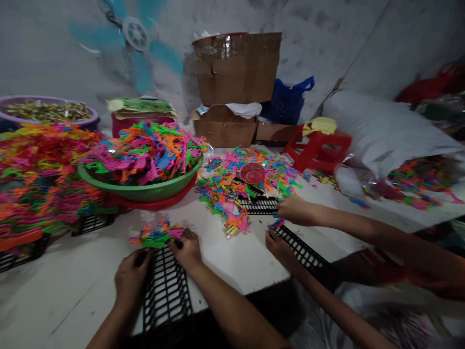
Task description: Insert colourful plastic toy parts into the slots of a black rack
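Note:
A black plastic grid tray lies on the white table right in front of me. My left hand grips the tray's left edge near its far end. At the tray's far right corner rests my right hand, fingers curled on the rim beside a small heap of coloured plastic pieces. Whether its fingers pinch a piece is unclear.
A green basin heaped with coloured pieces stands behind. More pieces pile up at the left and in the middle. Another person's hands work over a second black tray on the right. Cardboard boxes and a red stool stand further back.

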A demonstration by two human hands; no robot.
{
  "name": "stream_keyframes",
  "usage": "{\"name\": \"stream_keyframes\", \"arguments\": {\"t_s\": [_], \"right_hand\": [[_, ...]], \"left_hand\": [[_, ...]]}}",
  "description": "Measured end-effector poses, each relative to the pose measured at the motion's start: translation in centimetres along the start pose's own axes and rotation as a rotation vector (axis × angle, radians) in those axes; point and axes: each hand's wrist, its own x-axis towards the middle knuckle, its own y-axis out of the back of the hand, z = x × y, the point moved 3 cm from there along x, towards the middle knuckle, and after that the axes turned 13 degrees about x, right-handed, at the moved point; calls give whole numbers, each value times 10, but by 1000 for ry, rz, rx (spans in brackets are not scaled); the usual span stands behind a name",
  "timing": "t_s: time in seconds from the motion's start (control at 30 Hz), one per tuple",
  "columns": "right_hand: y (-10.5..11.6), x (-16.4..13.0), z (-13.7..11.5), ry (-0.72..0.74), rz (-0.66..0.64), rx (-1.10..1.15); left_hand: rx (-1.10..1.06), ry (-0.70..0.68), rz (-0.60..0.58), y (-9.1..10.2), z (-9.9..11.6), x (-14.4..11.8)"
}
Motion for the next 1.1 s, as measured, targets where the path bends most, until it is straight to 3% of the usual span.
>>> {"name": "stream_keyframes", "arguments": {"t_s": [0.17,0.37,0.47,0.57,0.73,0.83,0.97,1.1], "right_hand": [[-1,-3,0,21,25,64],[-3,-8,-8,252,100,71],[-6,-10,-12,278,95,20],[-5,-17,-15,179,114,114],[6,-35,-9,-182,128,415],[20,-36,-6,-317,137,529],[28,-23,-5,-372,260,606],[5,-10,-2,-352,219,555]], "left_hand": [[-36,-66,56,-1,0,-2],[-25,-126,137,1,-1,-4],[-36,-175,169,-1,1,-4],[-32,-187,166,-3,0,-4],[-18,-178,152,-3,-1,-6],[-27,-180,145,-4,-1,-5],[-49,-174,130,-4,-2,-4],[-59,-164,125,-4,-2,-5]]}}
